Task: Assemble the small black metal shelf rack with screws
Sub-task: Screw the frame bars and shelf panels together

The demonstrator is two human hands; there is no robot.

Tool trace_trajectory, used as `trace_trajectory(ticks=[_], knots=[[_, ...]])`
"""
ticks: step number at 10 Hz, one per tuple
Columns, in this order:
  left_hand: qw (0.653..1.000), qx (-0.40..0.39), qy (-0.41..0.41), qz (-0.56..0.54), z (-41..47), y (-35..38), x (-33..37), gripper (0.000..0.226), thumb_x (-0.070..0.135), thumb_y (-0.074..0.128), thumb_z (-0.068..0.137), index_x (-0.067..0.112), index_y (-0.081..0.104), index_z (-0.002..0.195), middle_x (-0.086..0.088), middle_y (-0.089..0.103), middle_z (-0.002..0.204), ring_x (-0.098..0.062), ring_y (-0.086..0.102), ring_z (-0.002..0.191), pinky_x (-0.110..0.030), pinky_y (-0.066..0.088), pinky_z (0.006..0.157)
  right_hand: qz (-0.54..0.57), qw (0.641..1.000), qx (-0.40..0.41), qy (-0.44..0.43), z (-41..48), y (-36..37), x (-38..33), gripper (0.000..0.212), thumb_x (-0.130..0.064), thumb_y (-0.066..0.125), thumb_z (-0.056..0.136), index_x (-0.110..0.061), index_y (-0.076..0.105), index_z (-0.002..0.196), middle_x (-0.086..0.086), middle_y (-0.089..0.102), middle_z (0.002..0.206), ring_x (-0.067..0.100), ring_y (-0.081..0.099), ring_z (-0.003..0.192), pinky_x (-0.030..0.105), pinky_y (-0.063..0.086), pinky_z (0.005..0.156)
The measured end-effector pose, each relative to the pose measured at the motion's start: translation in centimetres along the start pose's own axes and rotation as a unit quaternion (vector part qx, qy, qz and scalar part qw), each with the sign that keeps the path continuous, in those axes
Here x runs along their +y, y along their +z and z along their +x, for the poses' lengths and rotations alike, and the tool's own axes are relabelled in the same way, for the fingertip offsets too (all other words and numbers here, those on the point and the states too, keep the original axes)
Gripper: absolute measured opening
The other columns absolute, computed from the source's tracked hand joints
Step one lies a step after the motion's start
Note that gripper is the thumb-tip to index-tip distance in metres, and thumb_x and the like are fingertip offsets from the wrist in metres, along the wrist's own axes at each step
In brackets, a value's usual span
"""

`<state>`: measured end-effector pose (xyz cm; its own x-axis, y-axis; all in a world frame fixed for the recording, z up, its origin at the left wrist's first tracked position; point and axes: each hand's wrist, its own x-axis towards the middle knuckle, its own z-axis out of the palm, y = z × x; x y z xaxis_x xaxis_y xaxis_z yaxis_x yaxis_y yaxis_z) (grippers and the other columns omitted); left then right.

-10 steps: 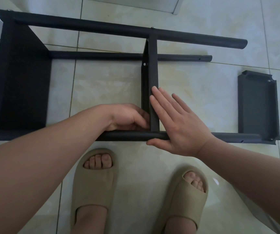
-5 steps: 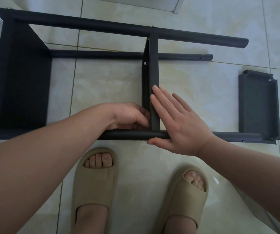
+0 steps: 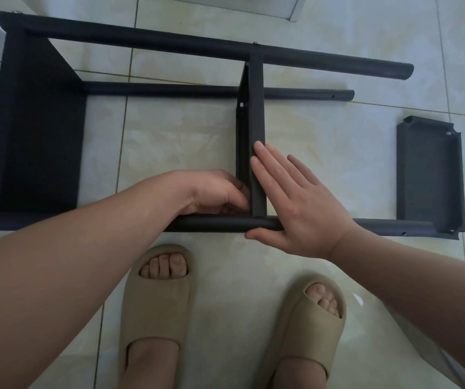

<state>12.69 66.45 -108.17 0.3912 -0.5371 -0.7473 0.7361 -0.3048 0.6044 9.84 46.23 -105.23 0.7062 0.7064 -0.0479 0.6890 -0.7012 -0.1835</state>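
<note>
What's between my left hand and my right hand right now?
In the head view, the middle shelf panel stands between them; the left hand curls at its left side, the right hand presses flat against its right.

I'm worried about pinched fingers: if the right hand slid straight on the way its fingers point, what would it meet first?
The middle shelf panel. The right hand lies flat, its fingertips touching that panel's edge, so it would likely press into it at once.
</note>
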Motion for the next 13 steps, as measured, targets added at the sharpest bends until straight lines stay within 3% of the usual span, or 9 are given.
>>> trace_trajectory(ticks=[3,5,6,7,8,10,11,13], knots=[[0.999,-0.019,0.005,-0.03,-0.17,0.02,0.15,0.017,-0.011,0.055,0.09,0.001,0.059,0.102,-0.015,0.063,0.077,-0.021,0.066,0.066,-0.026,0.054,0.059,-0.002,1.0,0.002,0.0,-0.01,0.04,0.01,0.102,-0.074,0.042,0.092,0.002,0.026,0.157,0.018,0.015,0.166,0.033,0.016,0.155,0.052,0.026,0.122],[0.999,-0.037,0.001,-0.036,-0.45,0.08,0.32,0.018,-0.006,0.053,0.092,0.003,0.067,0.086,-0.009,0.071,0.071,-0.017,0.07,0.061,-0.022,0.053,0.054,-0.001,1.0,0.002,-0.002,-0.03,0.04,0.03,0.101,-0.074,0.042,0.092,0.002,0.026,0.157,0.018,0.015,0.167,0.032,0.015,0.155,0.052,0.024,0.123],[1.0,-0.011,0.008,-0.004,-0.53,0.18,0.31,0.015,-0.001,0.058,0.092,0.003,0.071,0.088,-0.008,0.073,0.072,-0.016,0.07,0.064,-0.022,0.054,0.059,-0.014,1.0,0.009,-0.006,-0.09,-0.02,0.06,0.101,-0.075,0.04,0.092,0.003,0.028,0.156,0.019,0.017,0.166,0.033,0.017,0.155,0.054,0.024,0.122],[0.998,0.025,0.012,0.059,-0.39,0.23,0.27,0.015,0.002,0.059,0.091,-0.003,0.071,0.099,-0.014,0.071,0.085,-0.023,0.066,0.079,-0.035,0.052,0.08,-0.04,0.999,0.024,-0.015,-0.1,-0.09,0.09,0.101,-0.076,0.039,0.093,0.004,0.033,0.154,0.02,0.022,0.164,0.034,0.023,0.153,0.057,0.026,0.121],[0.996,0.033,0.013,0.087,-0.35,0.38,0.34,0.017,0.004,0.059,0.09,-0.002,0.07,0.103,-0.019,0.068,0.093,-0.027,0.063,0.084,-0.04,0.049,0.083,-0.06,0.997,0.037,-0.021,-0.09,-0.17,0.13,0.1,-0.076,0.04,0.093,0.005,0.036,0.152,0.021,0.027,0.162,0.034,0.028,0.151,0.059,0.027,0.119],[0.996,0.035,0.025,0.084,-0.28,0.21,0.54,0.014,0.005,0.06,0.09,0.012,0.072,0.09,-0.009,0.07,0.082,-0.02,0.065,0.078,-0.032,0.052,0.076,-0.096,0.994,0.047,-0.034,0.39,-0.45,0.57,0.1,-0.076,0.041,0.093,0.005,0.04,0.15,0.021,0.031,0.161,0.034,0.032,0.149,0.062,0.027,0.118],[0.996,0.029,0.023,0.082,-0.29,0.01,0.74,0.014,0.004,0.059,0.091,0.006,0.072,0.098,-0.013,0.071,0.089,-0.02,0.068,0.08,-0.035,0.054,0.081,-0.093,0.994,0.052,-0.036,0.62,-0.45,0.73,0.098,-0.076,0.039,0.094,0.005,0.04,0.15,0.021,0.031,0.161,0.033,0.032,0.149,0.062,0.025,0.118],[0.997,0.03,0.016,0.071,-0.11,0.15,0.25,0.013,0.005,0.06,0.09,0.011,0.071,0.086,-0.005,0.068,0.072,-0.017,0.064,0.067,-0.025,0.05,0.064,-0.079,0.995,0.039,-0.036,0.46,0.03,0.67,0.099,-0.076,0.04,0.093,0.005,0.037,0.152,0.021,0.027,0.162,0.032,0.026,0.152,0.061,0.023,0.12]])
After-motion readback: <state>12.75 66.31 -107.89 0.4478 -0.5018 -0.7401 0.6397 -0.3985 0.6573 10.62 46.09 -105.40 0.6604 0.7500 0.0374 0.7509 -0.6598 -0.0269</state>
